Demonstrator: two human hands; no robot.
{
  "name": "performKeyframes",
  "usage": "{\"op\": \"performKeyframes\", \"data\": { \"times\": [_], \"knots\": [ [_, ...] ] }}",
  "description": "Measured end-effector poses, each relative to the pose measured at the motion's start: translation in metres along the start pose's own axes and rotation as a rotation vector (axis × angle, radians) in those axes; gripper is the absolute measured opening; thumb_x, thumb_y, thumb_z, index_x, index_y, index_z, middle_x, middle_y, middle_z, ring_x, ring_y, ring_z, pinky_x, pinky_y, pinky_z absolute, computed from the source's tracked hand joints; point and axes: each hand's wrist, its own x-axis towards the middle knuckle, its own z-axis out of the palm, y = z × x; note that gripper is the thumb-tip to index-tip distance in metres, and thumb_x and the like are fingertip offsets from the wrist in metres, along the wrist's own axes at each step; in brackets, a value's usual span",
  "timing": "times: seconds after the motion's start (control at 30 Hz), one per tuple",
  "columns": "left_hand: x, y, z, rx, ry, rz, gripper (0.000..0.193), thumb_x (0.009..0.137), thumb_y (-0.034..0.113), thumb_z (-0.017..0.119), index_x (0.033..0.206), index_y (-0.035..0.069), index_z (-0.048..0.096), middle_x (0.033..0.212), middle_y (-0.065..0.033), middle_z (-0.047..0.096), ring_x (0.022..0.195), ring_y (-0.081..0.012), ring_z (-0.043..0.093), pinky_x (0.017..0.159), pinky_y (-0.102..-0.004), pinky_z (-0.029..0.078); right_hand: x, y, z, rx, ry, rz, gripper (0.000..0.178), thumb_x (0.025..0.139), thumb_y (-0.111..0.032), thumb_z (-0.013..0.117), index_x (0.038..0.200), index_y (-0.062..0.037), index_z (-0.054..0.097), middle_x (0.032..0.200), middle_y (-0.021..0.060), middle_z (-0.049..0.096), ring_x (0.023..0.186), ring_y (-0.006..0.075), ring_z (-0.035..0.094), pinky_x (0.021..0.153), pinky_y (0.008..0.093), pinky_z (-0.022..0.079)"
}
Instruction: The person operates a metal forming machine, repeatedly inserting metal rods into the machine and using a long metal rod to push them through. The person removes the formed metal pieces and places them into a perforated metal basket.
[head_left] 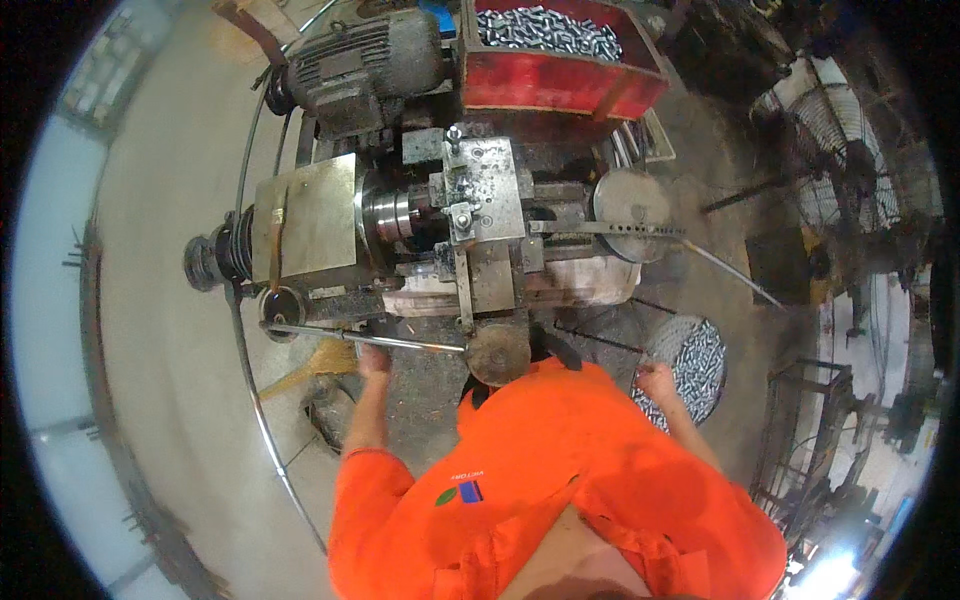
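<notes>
In front of me stands a small lathe-like machine, its bright metal chuck left of a grey tool-slide block. My left hand is low at the front of the machine, just under a long steel lever rod. The rod and the machine hide its fingers. My right hand hangs at the left side of a round basket of short silvery metal pieces. Its fingers are curled together; anything between them is too small to make out.
A red bin full of similar metal pieces stands behind the machine. An electric motor is at the back left, a round metal disc at the machine's right. A fan stands far right. A long bar runs down the left.
</notes>
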Motion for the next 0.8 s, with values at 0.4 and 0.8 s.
{"op": "performKeyframes", "data": {
  "times": [0.4, 0.8],
  "knots": [
    [-0.042, 0.021, -0.101, -0.209, -0.212, -0.008, 0.032, 0.082, 0.031, 0.054, 0.094, 0.001, 0.058, 0.077, -0.0176, 0.064, 0.069, -0.0284, 0.064, 0.062, -0.0403, 0.05, 0.156, -0.132, -0.21, 0.049, 0.564, -0.22, 0.041, 0.063, -0.009, 0.056, 0.102, 0.0011, 0.061, 0.096, 0.0151, 0.065, 0.09, 0.0193, 0.061, 0.078, 0.0293, 0.047],
    [-0.109, -0.118, -0.346, -0.431, 0.6, -0.085, 0.028, 0.081, 0.012, 0.057, 0.108, 0.006, 0.06, 0.066, -0.0066, 0.06, 0.056, -0.0137, 0.057, 0.057, -0.028, 0.046, 0.16, -0.452, -0.095, -0.114, 0.066, -1.309, 0.025, 0.056, -0.018, 0.06, 0.076, -0.0048, 0.067, 0.085, 0.0161, 0.064, 0.085, 0.0323, 0.06, 0.075, 0.0381, 0.049]
  ]
}}
